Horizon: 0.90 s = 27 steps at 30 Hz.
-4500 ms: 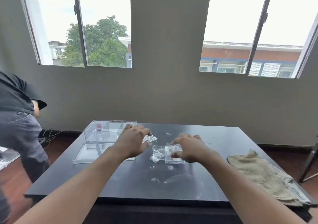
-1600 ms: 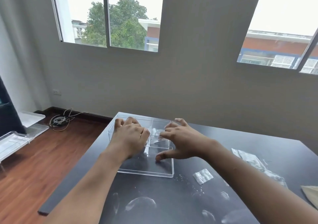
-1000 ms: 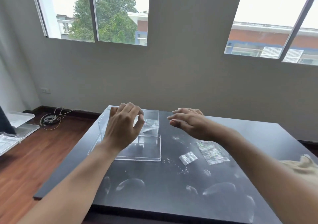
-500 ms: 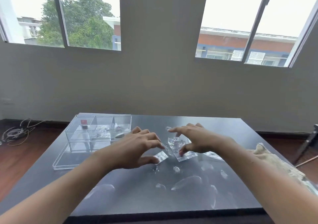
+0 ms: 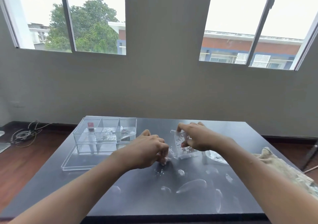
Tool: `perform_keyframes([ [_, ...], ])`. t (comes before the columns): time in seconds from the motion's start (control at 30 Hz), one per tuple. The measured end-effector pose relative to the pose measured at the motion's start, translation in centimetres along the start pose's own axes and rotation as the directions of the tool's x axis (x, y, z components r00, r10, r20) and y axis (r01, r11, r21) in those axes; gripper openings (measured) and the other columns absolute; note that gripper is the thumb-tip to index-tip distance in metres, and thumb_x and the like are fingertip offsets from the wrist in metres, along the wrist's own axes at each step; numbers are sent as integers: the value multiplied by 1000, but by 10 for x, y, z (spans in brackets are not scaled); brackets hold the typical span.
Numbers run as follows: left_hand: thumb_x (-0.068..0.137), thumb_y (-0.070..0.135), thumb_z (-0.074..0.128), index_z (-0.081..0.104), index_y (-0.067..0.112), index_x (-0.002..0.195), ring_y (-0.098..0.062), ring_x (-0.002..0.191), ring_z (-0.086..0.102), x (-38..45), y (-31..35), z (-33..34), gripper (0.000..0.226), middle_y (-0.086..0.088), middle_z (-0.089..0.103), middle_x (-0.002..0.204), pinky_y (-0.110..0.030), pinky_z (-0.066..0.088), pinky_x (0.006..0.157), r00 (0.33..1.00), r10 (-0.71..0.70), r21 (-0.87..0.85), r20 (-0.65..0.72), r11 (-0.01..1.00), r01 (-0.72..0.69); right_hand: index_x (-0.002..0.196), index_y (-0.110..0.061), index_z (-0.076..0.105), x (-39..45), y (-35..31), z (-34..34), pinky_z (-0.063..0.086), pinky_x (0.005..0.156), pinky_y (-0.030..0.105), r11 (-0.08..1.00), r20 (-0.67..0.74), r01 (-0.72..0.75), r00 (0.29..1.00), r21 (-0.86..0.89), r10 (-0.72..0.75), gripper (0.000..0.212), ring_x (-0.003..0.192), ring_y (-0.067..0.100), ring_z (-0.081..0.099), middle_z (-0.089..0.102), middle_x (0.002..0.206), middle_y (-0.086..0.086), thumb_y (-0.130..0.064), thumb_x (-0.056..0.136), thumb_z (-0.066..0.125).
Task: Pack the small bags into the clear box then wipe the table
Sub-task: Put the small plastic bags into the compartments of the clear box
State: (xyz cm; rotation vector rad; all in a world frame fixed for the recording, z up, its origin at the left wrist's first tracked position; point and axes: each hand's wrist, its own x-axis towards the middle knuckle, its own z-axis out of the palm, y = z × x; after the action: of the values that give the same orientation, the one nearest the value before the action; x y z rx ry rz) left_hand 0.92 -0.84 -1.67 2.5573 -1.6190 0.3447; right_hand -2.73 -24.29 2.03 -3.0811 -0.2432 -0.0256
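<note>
Two small bags in hand | right hand [image 5: 197, 137] pinches a speckled bag [image 5: 182, 142] lifted over the table [image 5: 137, 198] | left hand [image 5: 148, 150] nips a tiny bag [image 5: 164, 160] at the tabletop | clear box [image 5: 105, 136] rear-left, some compartments filled | risk: slick film slips from light pinches, dropping short of the box; spilled specks add wiping for the cloth [image 5: 282, 168].

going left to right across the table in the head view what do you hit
clear box → left hand pinching a small bag → right hand holding a bag → another bag lying flat → cloth
</note>
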Motion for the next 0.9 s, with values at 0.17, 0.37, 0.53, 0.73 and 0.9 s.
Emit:
perform_keyframes([
  [0.17, 98, 45, 57, 62, 34, 93, -11, 92, 57, -11, -10, -12, 13, 14, 64, 93, -28, 33, 82, 973, 86, 44, -215, 996, -79, 112, -25, 50, 1, -4, -22, 37, 94, 39, 996, -227, 16, 974, 83, 3, 12, 110, 23, 58, 66, 109, -9, -27, 101, 55],
  [0.37, 95, 34, 69, 66, 27, 92, -2, 86, 68, -41, -66, -62, 8, 16, 72, 91, -40, 45, 91, 783, -138, -94, -606, 990, 102, 94, -22, 65, 16, -27, -41, 54, 77, 37, 957, -559, 198, 828, 211, -49, 4, 79, 21, 68, 75, 85, -8, -21, 91, 68],
  [0.53, 88, 27, 78, 68, 20, 89, -1, 73, 72, -66, -120, -63, 12, 11, 75, 78, -27, 57, 77, 532, -509, -412, -676, 860, 299, 86, -21, 72, 50, -63, -29, 56, 74, 39, 926, -651, 303, 754, 223, -90, 7, 79, 18, 66, 71, 83, -7, -26, 88, 77],
  [0.73, 89, 44, 73, 75, 32, 87, -4, 65, 67, -78, -136, -28, 12, 16, 71, 70, -33, 56, 73, 589, -563, -402, -580, 826, 394, 88, -18, 73, 89, -97, -7, 59, 71, 34, 877, -647, 380, 755, 295, -109, 10, 74, 11, 72, 78, 83, -6, -22, 85, 83],
  [0.9, 84, 48, 65, 75, 38, 81, -1, 68, 62, -80, -150, -7, 15, 20, 67, 67, -43, 52, 81, 636, -585, -284, -503, 807, 518, 103, -13, 76, 112, -115, 5, 58, 75, 28, 859, -710, 440, 691, 260, -139, 12, 83, 14, 75, 79, 96, 2, -11, 91, 75],
])
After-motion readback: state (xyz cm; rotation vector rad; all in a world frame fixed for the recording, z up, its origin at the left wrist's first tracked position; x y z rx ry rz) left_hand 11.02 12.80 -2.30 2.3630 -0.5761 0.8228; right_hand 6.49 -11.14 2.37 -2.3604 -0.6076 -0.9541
